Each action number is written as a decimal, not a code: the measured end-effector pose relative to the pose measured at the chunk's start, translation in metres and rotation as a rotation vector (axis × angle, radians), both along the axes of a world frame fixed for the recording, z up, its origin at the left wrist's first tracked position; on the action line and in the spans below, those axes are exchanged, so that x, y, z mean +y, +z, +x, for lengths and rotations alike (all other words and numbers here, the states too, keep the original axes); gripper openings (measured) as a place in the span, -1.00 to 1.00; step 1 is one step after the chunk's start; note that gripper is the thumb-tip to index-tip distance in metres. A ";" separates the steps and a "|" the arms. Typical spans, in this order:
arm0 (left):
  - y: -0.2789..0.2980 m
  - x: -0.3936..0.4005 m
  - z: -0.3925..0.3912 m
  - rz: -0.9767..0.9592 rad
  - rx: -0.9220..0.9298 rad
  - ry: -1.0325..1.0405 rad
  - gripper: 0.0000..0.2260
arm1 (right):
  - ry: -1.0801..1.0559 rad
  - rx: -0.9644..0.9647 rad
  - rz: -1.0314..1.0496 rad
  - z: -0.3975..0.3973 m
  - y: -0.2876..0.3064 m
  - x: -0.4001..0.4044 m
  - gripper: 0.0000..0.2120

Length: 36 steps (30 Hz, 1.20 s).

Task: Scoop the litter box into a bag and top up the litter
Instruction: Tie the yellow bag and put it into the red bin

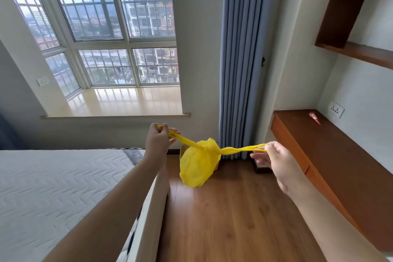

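A yellow plastic bag [197, 164] hangs in the air between my hands, bulging at the bottom and knotted at the top. Its two handles are pulled taut to either side. My left hand [158, 141] grips the left handle in curled fingers. My right hand [274, 158] pinches the right handle between thumb and fingers, the other fingers spread below. The litter box and the scoop are not in view.
A bare mattress [53, 187] fills the lower left. A wooden desk [331, 155] runs along the right wall with a small red cone-shaped item [314, 117] on it. Wooden floor [234, 219] lies between them. A blue curtain [240, 59] and a bay window [110, 27] stand ahead.
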<state>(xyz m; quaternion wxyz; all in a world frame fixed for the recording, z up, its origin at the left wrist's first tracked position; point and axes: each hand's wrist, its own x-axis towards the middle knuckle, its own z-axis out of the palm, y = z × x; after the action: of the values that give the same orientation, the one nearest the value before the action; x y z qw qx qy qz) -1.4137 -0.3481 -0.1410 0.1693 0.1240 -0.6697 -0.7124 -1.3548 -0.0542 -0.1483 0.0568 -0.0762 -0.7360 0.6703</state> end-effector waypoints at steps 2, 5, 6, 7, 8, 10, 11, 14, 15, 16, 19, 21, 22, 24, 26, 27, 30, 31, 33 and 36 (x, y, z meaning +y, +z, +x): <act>0.002 0.015 0.002 0.012 -0.042 -0.114 -0.89 | 0.084 -0.019 -0.239 0.001 0.011 -0.003 -0.76; -0.003 0.039 0.002 -0.082 -0.105 -0.222 -0.90 | 0.146 -0.033 -0.398 0.004 0.021 -0.007 -0.78; -0.006 0.048 0.003 -0.193 -0.119 -0.244 -0.81 | 0.152 -0.035 -0.427 0.005 0.023 -0.006 -0.79; -0.007 0.057 0.006 -0.331 -0.121 -0.284 -0.71 | 0.154 -0.035 -0.445 0.007 0.025 -0.003 -0.79; -0.008 0.066 0.011 -0.469 -0.101 -0.360 -0.63 | 0.155 -0.030 -0.451 0.008 0.027 0.001 -0.80; -0.009 0.084 0.025 -0.777 -0.034 -0.609 -0.44 | 0.152 -0.009 -0.450 0.014 0.030 0.011 -0.80; -0.013 0.091 0.031 -1.005 -0.003 -0.717 -0.34 | 0.148 0.004 -0.450 0.017 0.032 0.016 -0.80; -0.026 0.110 0.042 -1.582 0.080 -0.778 -0.09 | 0.122 0.034 -0.430 0.030 0.036 0.034 -0.80; -0.030 0.117 0.044 -1.642 0.113 -0.745 -0.10 | 0.115 0.042 -0.398 0.035 0.037 0.041 -0.79; -0.035 0.125 0.044 -1.673 0.149 -0.699 -0.19 | 0.108 0.047 -0.359 0.039 0.037 0.048 -0.78; -0.038 0.150 0.042 -1.734 0.320 -0.567 -0.66 | 0.055 0.060 -0.227 0.052 0.038 0.068 -0.77; -0.036 0.164 0.043 -1.765 0.378 -0.552 -0.80 | -0.050 0.076 0.010 0.062 0.040 0.082 -0.77; -0.036 0.170 0.044 -1.776 0.398 -0.553 -0.81 | -0.119 0.092 0.202 0.067 0.041 0.088 -0.78; -0.036 0.182 0.047 -1.778 0.450 -0.560 -0.80 | -0.264 0.191 0.541 0.078 0.041 0.098 -0.80; -0.036 0.195 0.051 -1.764 0.509 -0.590 -0.78 | -0.329 0.372 0.786 0.093 0.044 0.098 -0.71; -0.037 0.202 0.053 -1.751 0.542 -0.609 -0.76 | -0.312 0.429 0.910 0.100 0.047 0.094 -0.66; -0.036 0.221 0.059 -1.690 0.668 -0.643 -0.75 | -0.116 0.310 1.186 0.123 0.051 0.081 -0.50; -0.035 0.229 0.061 -1.661 0.709 -0.656 -0.74 | -0.069 0.206 1.229 0.130 0.048 0.078 -0.45; -0.035 0.244 0.068 -1.615 0.779 -0.699 -0.72 | -0.077 0.025 1.321 0.141 0.035 0.079 -0.37; -0.033 0.267 0.081 -1.570 0.902 -0.753 -0.65 | -0.154 -0.159 1.422 0.155 0.009 0.083 -0.28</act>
<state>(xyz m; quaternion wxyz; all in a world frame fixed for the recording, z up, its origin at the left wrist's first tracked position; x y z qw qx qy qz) -1.3326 -0.0815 -0.1741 0.2052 -0.5294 -0.8215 -0.0526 -1.1996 0.0284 -0.1391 0.0859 -0.1209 -0.9888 0.0151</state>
